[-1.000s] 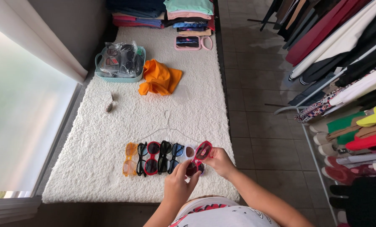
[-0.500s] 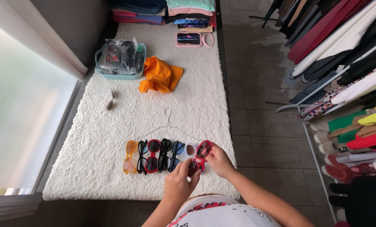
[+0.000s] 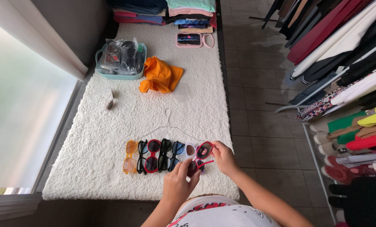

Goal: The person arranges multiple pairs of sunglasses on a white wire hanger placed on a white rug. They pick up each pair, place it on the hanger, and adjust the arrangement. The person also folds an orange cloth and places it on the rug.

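Observation:
Both hands hold a pair of red sunglasses (image 3: 204, 150) at the right end of a row of several sunglasses (image 3: 154, 155) hung on a thin wire hanger (image 3: 168, 122) lying on a white fluffy rug (image 3: 112, 168). My right hand (image 3: 224, 158) grips the upper lens and frame. My left hand (image 3: 178, 182) pinches the lower lens end. The row runs from an orange pair (image 3: 130, 156) on the left through black, red and blue pairs to a white one beside the red pair.
An orange cloth (image 3: 160, 78) and a teal basket (image 3: 120, 59) of bagged glasses lie farther up the rug, with a lone pair of glasses (image 3: 110, 102) near the left edge. Folded clothes (image 3: 171, 10) and a pink case (image 3: 189, 40) sit at the far end. A rack of hanging clothes (image 3: 347, 63) stands right.
The hands and red sunglasses have shifted slightly; the red pair has settled closer against the end of the row.

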